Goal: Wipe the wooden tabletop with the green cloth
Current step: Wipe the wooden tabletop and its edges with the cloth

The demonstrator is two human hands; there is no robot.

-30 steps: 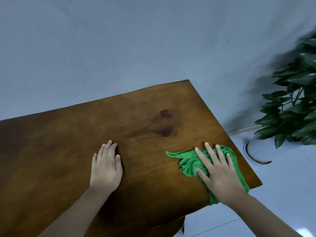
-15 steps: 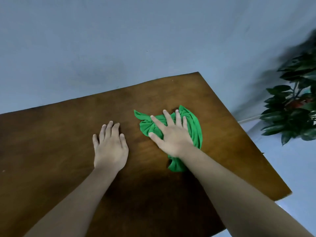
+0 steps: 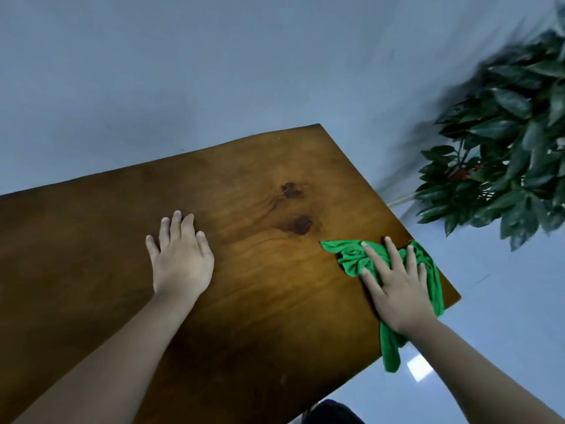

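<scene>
A pale blue-grey wall (image 3: 214,71) fills the upper half of the frame. Below it the tabletop (image 3: 260,316), dark brown wood with visible grain, spreads from the left edge to a corner at right of centre. A pale floor (image 3: 504,286) shows along the right side and lower right. A plant (image 3: 504,148) with dark glossy leaves stands at the upper right, its outline blurred. 2 bare forearms reach in from the bottom of the frame. The left hand (image 3: 180,264) lies flat on the wood left of centre, palm down, fingers straight and close together, holding nothing. The right hand (image 3: 397,289) lies at centre right, palm down, its fingers straight and spread, pressing on the cloth (image 3: 351,255) rather than curled round it. The cloth is bright green and crumpled, and sits on the tabletop at its right edge, near the right corner. One end pokes out to the left past the fingertips, and another hangs off the table's edge below the wrist. 2 dark knots (image 3: 301,224) mark the wood between the hands, nearer the cloth. A small bright reflection (image 3: 419,368) lies on the floor beside the hanging end. A dark shape (image 3: 333,413) sits at the bottom edge; I cannot tell what it is.
</scene>
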